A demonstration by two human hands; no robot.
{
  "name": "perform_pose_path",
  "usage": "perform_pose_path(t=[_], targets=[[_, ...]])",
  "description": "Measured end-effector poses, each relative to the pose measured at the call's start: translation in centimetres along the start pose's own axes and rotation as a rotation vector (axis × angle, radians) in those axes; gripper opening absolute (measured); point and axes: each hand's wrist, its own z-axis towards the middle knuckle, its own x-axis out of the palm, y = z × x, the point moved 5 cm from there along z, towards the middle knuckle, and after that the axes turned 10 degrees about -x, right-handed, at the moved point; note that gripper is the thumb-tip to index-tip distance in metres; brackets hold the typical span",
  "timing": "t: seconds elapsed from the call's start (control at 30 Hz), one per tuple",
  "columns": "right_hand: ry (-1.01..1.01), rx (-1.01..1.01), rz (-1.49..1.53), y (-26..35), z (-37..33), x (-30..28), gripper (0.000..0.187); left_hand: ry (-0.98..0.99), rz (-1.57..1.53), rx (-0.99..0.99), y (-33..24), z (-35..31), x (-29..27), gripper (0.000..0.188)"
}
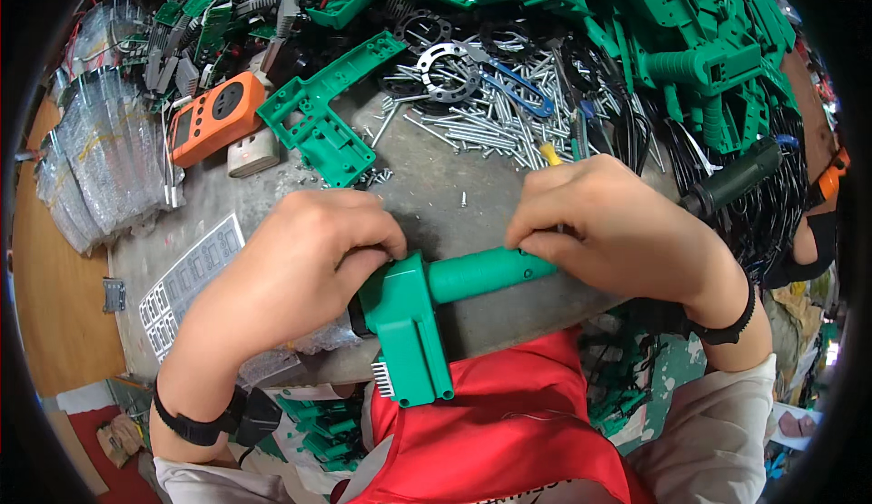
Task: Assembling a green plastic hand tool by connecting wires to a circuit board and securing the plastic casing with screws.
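A green plastic power-tool housing (pixel 404 322) lies across the near table edge, its ribbed handle (pixel 481 274) pointing right. A row of white comb-like fins sticks out of the body's lower left. My left hand (pixel 313 245) is closed, thumb and fingers pinching the upper left corner of the body. At the far end of the handle, my right hand (pixel 595 227) is closed with its fingertips on the upper edge; any small part between them is hidden. Beyond my hands rests an open green half-shell (pixel 331 132), and one loose screw (pixel 463 199) stands on the table.
A heap of long screws (pixel 490 132) fills the back middle, with metal rings (pixel 447 73) on it. An orange meter (pixel 216 118) and bubble-wrapped packs (pixel 104 154) stand left. Green housings (pixel 699 59) and black cables are piled right. A label sheet (pixel 191 277) lies near left.
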Motion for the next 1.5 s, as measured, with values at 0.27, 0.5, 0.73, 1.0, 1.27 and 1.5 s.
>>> perform_pose_path(t=[0.27, 0.5, 0.73, 1.0, 1.27, 1.5], targets=[[0.018, -0.049, -0.091, 0.4, -0.8, 0.9, 0.013, 0.088, 0.019, 0.027, -0.2, 0.3, -0.4, 0.011], [-0.165, -0.140, -0.050, 1.0, -1.7, 1.2, 0.008, 0.107, 0.052, -0.012, 0.2, 0.5, -0.1, 0.017], [-0.202, -0.241, -0.297, 1.6, -3.0, 3.6, 0.009, 0.086, 0.028, -0.090, 0.2, 0.5, 0.2, 0.022], [-0.212, -0.263, -0.276, 0.9, -3.3, 3.6, 0.013, 0.002, 0.000, -0.118, -0.7, -0.5, -0.1, 0.029], [-0.243, -0.183, -0.260, -2.9, -0.1, 0.5, 0.017, -0.095, 0.129, -0.071, -1.8, -1.2, 0.3, 0.033], [0.061, -0.090, -0.744, -5.5, 3.9, 2.9, 0.012, -0.144, 0.210, 0.111, -1.8, 1.1, 0.3, 0.024]])
